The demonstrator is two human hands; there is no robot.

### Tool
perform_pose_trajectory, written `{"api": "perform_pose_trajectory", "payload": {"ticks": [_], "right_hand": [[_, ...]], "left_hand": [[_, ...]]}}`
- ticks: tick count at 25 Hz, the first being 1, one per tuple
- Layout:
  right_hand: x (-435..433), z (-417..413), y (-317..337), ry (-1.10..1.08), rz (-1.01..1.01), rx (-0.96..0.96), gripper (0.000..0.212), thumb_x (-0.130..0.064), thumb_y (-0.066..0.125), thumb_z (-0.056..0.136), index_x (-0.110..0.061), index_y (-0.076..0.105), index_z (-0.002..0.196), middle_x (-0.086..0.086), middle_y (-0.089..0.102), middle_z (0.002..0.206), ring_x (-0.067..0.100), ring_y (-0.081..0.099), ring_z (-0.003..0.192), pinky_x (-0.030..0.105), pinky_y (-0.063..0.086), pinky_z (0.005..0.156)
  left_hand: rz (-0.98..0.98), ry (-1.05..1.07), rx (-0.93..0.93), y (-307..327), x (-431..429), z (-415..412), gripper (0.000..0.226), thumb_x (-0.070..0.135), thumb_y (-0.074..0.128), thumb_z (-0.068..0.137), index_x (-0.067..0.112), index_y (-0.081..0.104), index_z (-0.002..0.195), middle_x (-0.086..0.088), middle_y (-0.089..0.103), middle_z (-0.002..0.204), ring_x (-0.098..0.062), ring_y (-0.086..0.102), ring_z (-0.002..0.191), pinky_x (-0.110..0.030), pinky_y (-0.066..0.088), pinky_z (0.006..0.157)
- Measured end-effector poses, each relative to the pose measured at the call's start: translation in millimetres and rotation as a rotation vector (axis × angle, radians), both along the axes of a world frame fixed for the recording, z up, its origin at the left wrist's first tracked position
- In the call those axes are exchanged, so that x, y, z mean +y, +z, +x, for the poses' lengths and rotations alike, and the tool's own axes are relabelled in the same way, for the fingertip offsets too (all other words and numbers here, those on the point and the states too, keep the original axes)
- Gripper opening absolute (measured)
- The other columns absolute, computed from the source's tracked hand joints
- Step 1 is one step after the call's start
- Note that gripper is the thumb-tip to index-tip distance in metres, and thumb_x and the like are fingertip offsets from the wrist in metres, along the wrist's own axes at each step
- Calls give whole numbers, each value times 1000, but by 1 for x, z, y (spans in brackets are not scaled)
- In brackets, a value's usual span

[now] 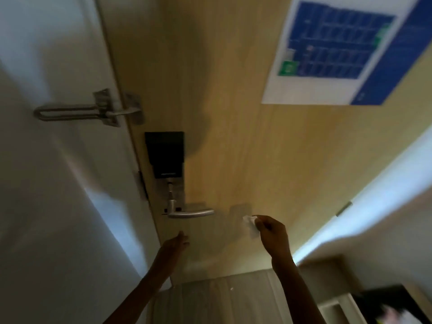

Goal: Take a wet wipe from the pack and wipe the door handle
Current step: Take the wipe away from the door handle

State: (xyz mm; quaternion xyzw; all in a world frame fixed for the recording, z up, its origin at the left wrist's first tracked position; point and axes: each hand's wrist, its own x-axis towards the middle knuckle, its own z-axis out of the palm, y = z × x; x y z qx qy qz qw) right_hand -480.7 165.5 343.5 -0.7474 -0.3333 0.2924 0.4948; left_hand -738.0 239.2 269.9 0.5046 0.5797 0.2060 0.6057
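Note:
A silver lever door handle (191,213) juts to the right from a metal plate on the light wooden door (233,136). My right hand (271,232) is raised a little right of the handle's tip and pinches a small white wet wipe (249,224), which hangs close to the door. My left hand (178,242) reaches up below the handle with its fingers extended, holding nothing and not touching the lever. The wipe pack is not in view.
A black electronic lock box (164,154) sits above the handle. A metal swing-bar guard (88,112) bridges the white door frame (58,183) and the door. A blue evacuation plan (339,50) hangs at upper right. Dark furniture (392,305) stands at lower right.

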Motion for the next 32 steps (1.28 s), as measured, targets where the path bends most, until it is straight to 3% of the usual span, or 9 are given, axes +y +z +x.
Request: {"api": "perform_pose_trajectory", "payload": {"ticks": [3, 6, 9, 15, 19, 22, 25, 28, 32], "right_hand": [[-46, 39, -18, -140, -54, 85, 14, -14, 61, 92, -15, 74, 95, 8, 76, 86, 27, 72, 85, 45, 56, 85], [-100, 78, -30, -296, -53, 136, 11, -12, 62, 90, -16, 71, 85, 6, 73, 69, 21, 70, 65, 43, 58, 70], [-163, 121, -50, -392, -88, 154, 9, -9, 63, 90, -4, 71, 90, 10, 70, 73, 16, 64, 62, 28, 56, 51], [-311, 184, -95, -603, -257, 211, 12, -11, 65, 88, -9, 72, 98, 14, 73, 86, 22, 65, 67, 31, 53, 62], [-375, 225, -103, -795, -283, 230, 13, -10, 64, 89, -9, 73, 99, 13, 71, 86, 24, 67, 67, 29, 52, 54], [-401, 255, -101, -895, -305, 204, 10, -15, 64, 89, -16, 73, 93, 7, 72, 83, 24, 69, 73, 38, 61, 65], [-411, 287, -103, -963, -293, 222, 11, -16, 67, 86, -21, 71, 77, -1, 70, 71, 18, 67, 65, 42, 62, 68], [-410, 325, -104, -1014, -294, 233, 7, -20, 69, 86, -14, 73, 83, 6, 73, 69, 23, 70, 67, 41, 59, 68], [-416, 375, -109, -1093, -330, 228, 11, -25, 72, 84, -15, 76, 87, 9, 75, 80, 26, 71, 80, 45, 59, 78]], "left_hand": [[109, -190, 105, 6, -24, 69, 45, 46, 32, 98, 20, 69, 104, -10, 70, 115, -26, 62, 112, -42, 45, 103], [203, -359, 105, 23, -56, 147, 39, 47, 35, 98, 31, 61, 73, -16, 72, 96, -31, 66, 98, -41, 49, 90], [255, -515, 137, 32, -99, 212, 38, 52, 31, 97, 28, 59, 85, -10, 73, 99, -26, 66, 95, -37, 50, 87], [242, -806, 192, -2, -213, 305, 50, 47, 31, 97, 13, 64, 113, -9, 69, 116, -24, 61, 113, -34, 45, 98], [341, -957, 217, -12, -254, 359, 45, 41, 28, 100, 14, 58, 121, -12, 63, 125, -28, 56, 120, -31, 41, 100], [400, -1081, 221, -18, -267, 406, 46, 42, 26, 100, 16, 54, 126, -11, 61, 129, -29, 55, 123, -33, 40, 100], [400, -1183, 215, -29, -271, 455, 44, 45, 27, 99, 21, 52, 127, -8, 62, 128, -26, 56, 122, -29, 41, 97], [412, -1268, 224, -39, -266, 508, 42, 41, 29, 99, 19, 52, 127, -10, 62, 128, -26, 56, 122, -30, 43, 97], [434, -1366, 231, -39, -260, 571, 48, 42, 29, 100, 15, 47, 136, -10, 56, 137, -24, 53, 127, -32, 42, 102]]}}
